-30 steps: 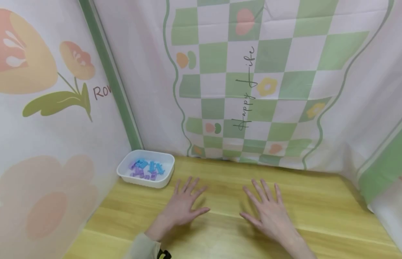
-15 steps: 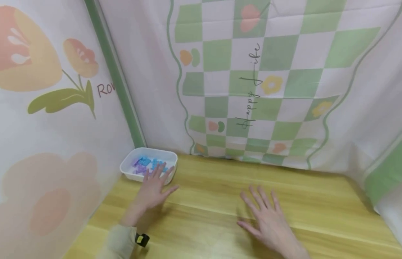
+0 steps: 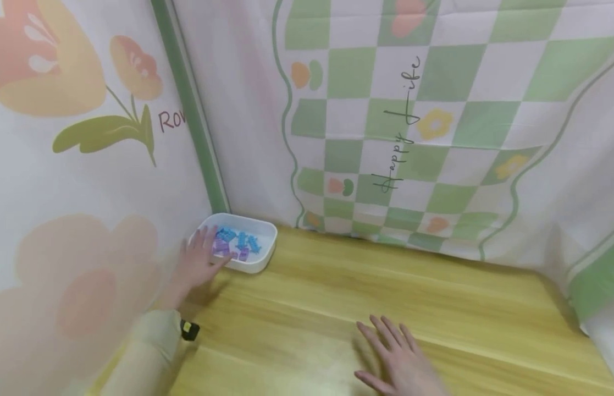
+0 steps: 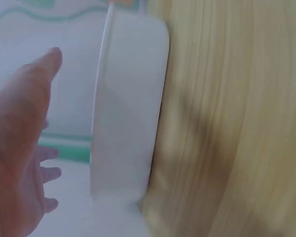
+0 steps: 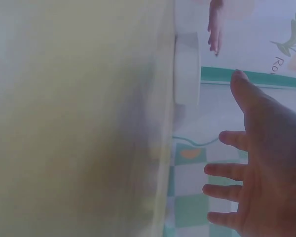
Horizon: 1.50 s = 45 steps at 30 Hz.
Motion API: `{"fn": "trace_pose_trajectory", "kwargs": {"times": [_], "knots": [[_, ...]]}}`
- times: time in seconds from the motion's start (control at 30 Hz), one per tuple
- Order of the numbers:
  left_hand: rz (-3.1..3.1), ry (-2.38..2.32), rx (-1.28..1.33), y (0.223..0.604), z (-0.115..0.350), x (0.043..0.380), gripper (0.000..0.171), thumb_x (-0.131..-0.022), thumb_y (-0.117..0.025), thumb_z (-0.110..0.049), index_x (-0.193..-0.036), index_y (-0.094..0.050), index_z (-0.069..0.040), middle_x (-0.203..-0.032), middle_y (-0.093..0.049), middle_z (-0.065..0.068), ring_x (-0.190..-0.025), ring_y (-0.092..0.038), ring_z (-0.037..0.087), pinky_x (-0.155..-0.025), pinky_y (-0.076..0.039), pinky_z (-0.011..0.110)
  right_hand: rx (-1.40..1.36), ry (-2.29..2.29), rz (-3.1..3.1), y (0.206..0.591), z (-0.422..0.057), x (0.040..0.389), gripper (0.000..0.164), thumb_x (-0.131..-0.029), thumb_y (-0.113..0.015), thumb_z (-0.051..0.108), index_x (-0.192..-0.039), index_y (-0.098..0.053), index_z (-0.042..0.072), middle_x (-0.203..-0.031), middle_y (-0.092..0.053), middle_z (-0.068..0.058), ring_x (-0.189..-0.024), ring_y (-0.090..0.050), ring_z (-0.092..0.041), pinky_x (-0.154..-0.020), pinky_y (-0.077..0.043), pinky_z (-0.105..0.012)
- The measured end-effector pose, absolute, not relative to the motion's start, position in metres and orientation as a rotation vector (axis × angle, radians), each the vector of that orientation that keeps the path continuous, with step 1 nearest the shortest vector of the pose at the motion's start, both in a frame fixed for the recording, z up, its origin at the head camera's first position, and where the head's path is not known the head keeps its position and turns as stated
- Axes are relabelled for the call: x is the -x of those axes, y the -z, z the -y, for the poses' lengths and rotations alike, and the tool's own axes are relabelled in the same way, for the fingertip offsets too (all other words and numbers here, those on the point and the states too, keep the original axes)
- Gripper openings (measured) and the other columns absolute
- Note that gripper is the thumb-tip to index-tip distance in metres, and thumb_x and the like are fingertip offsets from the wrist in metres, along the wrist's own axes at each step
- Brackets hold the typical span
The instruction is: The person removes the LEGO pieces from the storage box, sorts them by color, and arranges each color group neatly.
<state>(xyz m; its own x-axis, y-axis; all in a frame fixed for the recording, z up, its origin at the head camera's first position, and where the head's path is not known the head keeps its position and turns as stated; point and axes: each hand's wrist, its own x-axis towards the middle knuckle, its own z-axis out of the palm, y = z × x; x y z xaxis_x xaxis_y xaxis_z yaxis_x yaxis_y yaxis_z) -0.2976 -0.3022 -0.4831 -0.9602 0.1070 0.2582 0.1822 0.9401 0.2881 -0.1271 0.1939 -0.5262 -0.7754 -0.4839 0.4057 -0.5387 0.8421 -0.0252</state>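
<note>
A white plastic tub (image 3: 257, 266) stands at the table's far left corner. Inside it lie several blue toy pieces (image 3: 242, 240) and several purple ones (image 3: 221, 247), too small to tell exactly. My left hand (image 3: 195, 265) hovers at the tub's left front, fingers spread over the near rim and covering part of it. In the left wrist view the tub's outer wall (image 4: 130, 103) is just beyond the thumb, and no piece is held. Over the front of the table, my right hand (image 3: 398, 363) has its fingers spread and holds nothing.
The wooden table (image 3: 307, 297) runs up to curtains on its left and far sides. A green-checked curtain (image 3: 396, 137) hangs behind it, and a flowered curtain (image 3: 89, 192) stands close beside the left arm. A black band (image 3: 189, 330) sits on the left wrist.
My left hand has swept left from the middle of the table to the tub. The right hand sits lower in view, its fingers still spread. The head view has shifted a little.
</note>
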Motion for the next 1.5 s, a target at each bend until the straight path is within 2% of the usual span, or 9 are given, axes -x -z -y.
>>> {"fn": "trace_pose_trajectory", "kwargs": {"times": [0.33,0.47,0.57,0.87,1.13,1.23,1.33,1.47,1.5], "knots": [[2.980,0.535,0.042,0.492,0.336,0.312,0.121,-0.102,-0.052,-0.079,-0.173,-0.002,0.006,-0.180,0.001,0.038,-0.166,-0.003,0.062,-0.135,-0.001,0.076,-0.781,-0.152,2.570,0.547,-0.187,0.117,0.091,-0.088,-0.066,0.084,-0.155,-0.060,0.023,-0.151,-0.070,-0.009,-0.134,-0.069,-0.032,-0.111,-0.055,-0.058],[3.029,0.544,0.038,0.497,0.334,0.309,0.120,-0.105,-0.050,-0.076,-0.171,-0.003,0.012,-0.178,0.000,0.041,-0.165,-0.004,0.063,-0.136,-0.002,0.075,-0.810,-0.148,2.537,0.550,-0.183,0.115,0.090,-0.089,-0.065,0.084,-0.155,-0.060,0.022,-0.148,-0.071,-0.008,-0.132,-0.070,-0.031,-0.139,-0.017,-0.031],[3.054,0.550,0.035,0.501,0.333,0.307,0.117,-0.107,-0.047,-0.074,-0.170,-0.003,0.015,-0.178,0.002,0.041,-0.165,-0.002,0.063,-0.137,-0.002,0.073,-0.837,-0.158,2.508,0.551,-0.181,0.113,0.090,-0.090,-0.065,0.084,-0.154,-0.059,0.021,-0.147,-0.072,-0.010,-0.131,-0.070,-0.032,-0.134,0.016,-0.015],[3.028,0.614,0.005,0.506,0.322,0.300,0.105,-0.112,-0.042,-0.068,-0.163,-0.023,0.022,-0.175,0.004,0.046,-0.164,-0.005,0.065,-0.138,-0.007,0.069,-0.851,-0.179,2.493,0.550,-0.175,0.110,0.092,-0.089,-0.068,0.082,-0.155,-0.058,0.018,-0.148,-0.071,-0.012,-0.131,-0.069,-0.033,-0.135,0.016,-0.016],[3.011,0.601,0.045,0.506,0.318,0.294,0.102,-0.111,-0.042,-0.071,-0.148,-0.049,0.024,-0.175,0.008,0.046,-0.165,0.001,0.065,-0.138,0.000,0.070,-0.863,-0.213,2.491,0.549,-0.174,0.111,0.092,-0.089,-0.070,0.080,-0.156,-0.057,0.017,-0.150,-0.070,-0.013,-0.132,-0.068,-0.035,-0.136,0.014,-0.016],[2.997,0.597,0.063,0.503,0.321,0.296,0.102,-0.109,-0.049,-0.070,-0.161,-0.037,0.016,-0.176,0.002,0.045,-0.166,-0.001,0.062,-0.139,0.000,0.070,-0.863,-0.232,2.492,0.549,-0.175,0.111,0.093,-0.088,-0.071,0.079,-0.156,-0.057,0.017,-0.150,-0.069,-0.014,-0.132,-0.067,-0.035,-0.135,0.013,-0.016],[2.998,0.594,0.068,0.500,0.326,0.303,0.111,-0.104,-0.058,-0.069,-0.172,-0.016,0.009,-0.178,-0.001,0.042,-0.167,-0.004,0.061,-0.138,-0.004,0.071,-0.835,-0.249,2.520,0.548,-0.176,0.109,0.093,-0.086,-0.075,0.078,-0.157,-0.057,0.020,-0.152,-0.068,-0.012,-0.134,-0.067,-0.033,-0.140,-0.015,-0.031],[3.055,0.613,0.052,0.499,0.335,0.310,0.131,-0.099,-0.060,-0.078,-0.172,0.003,0.010,-0.180,0.001,0.037,-0.168,-0.005,0.058,-0.139,-0.007,0.068,-0.822,-0.274,2.541,0.548,-0.177,0.110,0.095,-0.084,-0.078,0.076,-0.159,-0.055,0.021,-0.153,-0.067,-0.013,-0.135,-0.067,-0.034,-0.139,-0.015,-0.029],[3.067,0.643,0.041,0.499,0.337,0.310,0.134,-0.097,-0.061,-0.080,-0.172,0.005,0.009,-0.180,0.001,0.037,-0.168,-0.005,0.058,-0.139,-0.008,0.068,-0.827,-0.281,2.539,0.548,-0.177,0.111,0.096,-0.084,-0.078,0.076,-0.160,-0.055,0.021,-0.153,-0.067,-0.014,-0.134,-0.066,-0.035,-0.139,-0.004,-0.023]]}}
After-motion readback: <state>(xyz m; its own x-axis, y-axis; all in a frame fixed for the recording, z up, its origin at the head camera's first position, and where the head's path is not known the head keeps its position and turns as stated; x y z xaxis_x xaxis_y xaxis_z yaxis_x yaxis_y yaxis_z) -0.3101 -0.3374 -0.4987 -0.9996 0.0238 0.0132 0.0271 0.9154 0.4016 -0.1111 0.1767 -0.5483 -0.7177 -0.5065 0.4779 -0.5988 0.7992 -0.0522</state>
